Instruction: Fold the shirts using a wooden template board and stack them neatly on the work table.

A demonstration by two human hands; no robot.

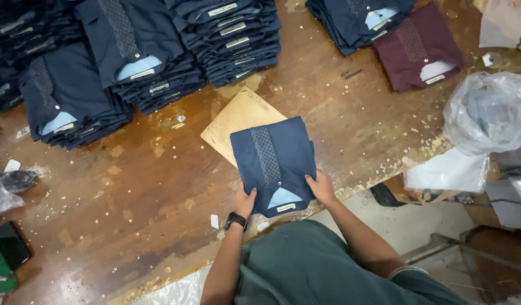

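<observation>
Nearest the camera, the person's green-clad torso leans over the near edge of the wooden worktop (130, 186). Just beyond it, the left hand (244, 201), a dark watch (235, 221) at its wrist, grips the near left corner of a folded navy shirt (273, 161), while the right hand (321, 188) clasps the near right corner, thumbs on top. The shirt lies collar-end toward the person, half on a tan board (238, 118) and overhanging the worktop's near edge slightly. It looks light and soft, likely to sag or lose its fold if lifted by one corner, so the two side edges seem the safest hold. To the left lies open wood, scattered with small pale specks. To the right, a clear plastic bag (489, 110) crowds the edge. Farther off stand stacks of navy shirts (136, 56), and at far right a maroon shirt (419, 48).
</observation>
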